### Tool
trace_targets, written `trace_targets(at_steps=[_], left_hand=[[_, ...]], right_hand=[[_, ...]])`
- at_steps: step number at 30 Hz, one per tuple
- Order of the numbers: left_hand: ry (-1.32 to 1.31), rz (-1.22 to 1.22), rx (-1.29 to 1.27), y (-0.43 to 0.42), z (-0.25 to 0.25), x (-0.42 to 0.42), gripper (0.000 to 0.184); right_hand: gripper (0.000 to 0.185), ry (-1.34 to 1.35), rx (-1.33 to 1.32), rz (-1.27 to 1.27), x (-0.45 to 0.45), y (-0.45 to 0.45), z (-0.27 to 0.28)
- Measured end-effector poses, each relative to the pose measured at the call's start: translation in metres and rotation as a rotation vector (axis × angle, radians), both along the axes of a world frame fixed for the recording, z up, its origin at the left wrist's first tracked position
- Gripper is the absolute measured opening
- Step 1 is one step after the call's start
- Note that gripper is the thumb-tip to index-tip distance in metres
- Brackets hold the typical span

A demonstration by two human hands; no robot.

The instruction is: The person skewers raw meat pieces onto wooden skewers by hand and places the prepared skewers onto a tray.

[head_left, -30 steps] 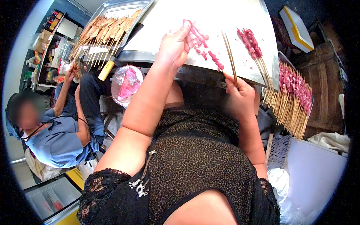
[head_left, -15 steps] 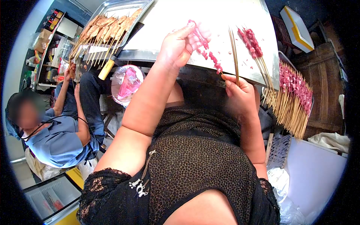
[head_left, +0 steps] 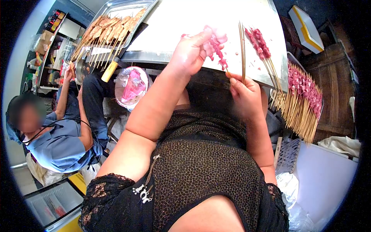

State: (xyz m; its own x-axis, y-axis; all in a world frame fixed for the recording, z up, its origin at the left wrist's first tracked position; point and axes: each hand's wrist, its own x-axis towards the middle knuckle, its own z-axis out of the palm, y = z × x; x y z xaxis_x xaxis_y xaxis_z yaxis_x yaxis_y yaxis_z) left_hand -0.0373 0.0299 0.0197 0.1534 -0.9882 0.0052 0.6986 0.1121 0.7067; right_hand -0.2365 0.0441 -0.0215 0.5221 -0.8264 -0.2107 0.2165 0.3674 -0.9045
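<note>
My left hand (head_left: 195, 50) is closed around small pieces of raw red meat (head_left: 217, 43), above the white tabletop. Its fingertips are washed out by glare, so their exact grip is hard to see. Below those fingers, threaded meat pieces (head_left: 222, 63) run down a skewer toward my right hand (head_left: 246, 92). My right hand pinches the lower end of that skewer. Several bare skewers (head_left: 243, 50) also stick up from the same hand. Just to the right, finished raw meat skewers (head_left: 259, 43) lie with their sticks over the table edge.
Many raw meat skewers (head_left: 303, 87) fill a tray at the right. A metal tray (head_left: 148, 11) of browned skewers sits at the far left, near a yellow-handled knife (head_left: 111, 70). Below stands a lined bucket (head_left: 120, 96). A seated person (head_left: 62, 143) handles a skewer at the left.
My left hand has shifted right, closer to the skewer in my right hand, and its fingers now lie over the upper threaded meat. The right hand stays nearly in place.
</note>
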Motion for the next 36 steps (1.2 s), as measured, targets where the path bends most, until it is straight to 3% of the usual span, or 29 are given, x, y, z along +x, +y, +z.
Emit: trace_targets(at_steps=[4,7,9,16,21,23,24,26,27,32,34,35,36], left_hand=[[-0.036,0.045,0.058,-0.003,-0.001,-0.006,0.028],[-0.067,0.157,0.086,-0.008,0.000,0.001,0.029],[-0.007,0.156,0.085,-0.012,-0.004,0.001,0.028],[0.166,0.111,0.105,-0.012,-0.014,-0.022,0.032],[0.077,0.104,0.155,-0.013,-0.017,-0.019,0.037],[0.336,-0.379,-0.359,-0.028,-0.045,0.000,0.050],[0.338,-0.381,-0.363,-0.025,-0.032,-0.004,0.050],[0.191,-0.075,0.048,-0.013,0.006,-0.016,0.070],[0.124,-0.130,0.048,-0.014,0.004,-0.008,0.080],[0.083,-0.035,0.037,-0.012,-0.001,0.006,0.076],[-0.010,0.114,0.094,-0.009,0.008,0.011,0.072],[0.028,0.102,0.018,-0.009,0.004,0.020,0.060],[0.031,0.101,0.018,-0.009,0.003,0.026,0.060]], right_hand=[[0.023,-0.028,-0.008,-0.012,0.006,-0.003,0.009],[0.023,0.117,-0.136,-0.005,0.006,-0.002,0.006],[0.023,0.259,-0.410,-0.068,0.004,0.001,-0.009],[0.022,0.228,-0.351,-0.020,0.006,0.010,-0.014],[0.022,0.171,-0.312,0.002,0.013,0.013,-0.006],[0.023,0.116,-0.272,-0.058,0.014,0.011,-0.004],[0.023,0.119,-0.276,-0.060,0.011,0.009,-0.001],[0.024,0.052,-0.055,-0.054,0.004,0.004,0.004],[0.024,0.047,-0.062,-0.069,0.003,0.004,0.002],[0.023,0.046,-0.034,-0.072,-0.002,0.005,0.003],[0.024,0.063,-0.027,-0.076,-0.004,0.006,0.006],[0.023,0.059,-0.028,-0.078,-0.005,0.005,0.006],[0.023,0.057,-0.029,-0.080,-0.006,0.005,0.006]])
